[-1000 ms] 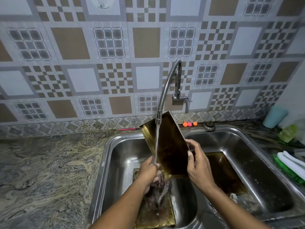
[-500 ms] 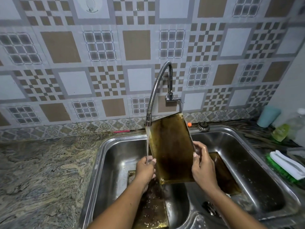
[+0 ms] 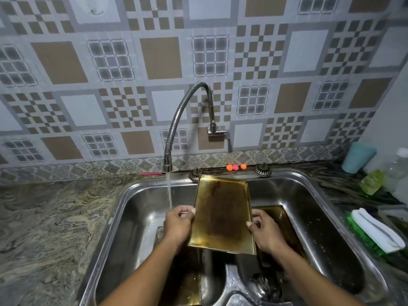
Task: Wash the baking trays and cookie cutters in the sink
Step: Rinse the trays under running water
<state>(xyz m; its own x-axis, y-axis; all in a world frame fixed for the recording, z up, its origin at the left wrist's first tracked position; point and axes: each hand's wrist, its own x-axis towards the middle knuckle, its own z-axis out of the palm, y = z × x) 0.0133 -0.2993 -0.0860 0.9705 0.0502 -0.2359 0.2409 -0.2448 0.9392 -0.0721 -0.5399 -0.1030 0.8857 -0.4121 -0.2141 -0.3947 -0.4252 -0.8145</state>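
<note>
Three baking trays show, all stained a brownish gold. One is lifted, the held tray (image 3: 221,217), at the centre of the frame above the divider of the steel sink (image 3: 326,195), tilted with its far end higher and its inner face to the camera. The left hand (image 3: 178,226) grips its left long edge with fingers curled over the rim. The right hand (image 3: 265,233) grips the right long edge the same way.

A second tray (image 3: 183,281) lies in the left basin at the lower centre. A third tray (image 3: 281,219) lies in the right basin, just right of the right hand.

The sink has two basins. One flexible faucet (image 3: 187,111) arches from the tiled wall, and one water stream (image 3: 169,191) falls just left of the held tray, down to the left hand. Two round metal caps (image 3: 262,170) sit on the sink's back rim. Three small balls (image 3: 235,167), two orange and one pink, lie between them.

At the right edge stand one teal cup (image 3: 357,156) and one clear bottle (image 3: 395,171) of yellow-green liquid. Any print on it is too blurred to read.
</note>
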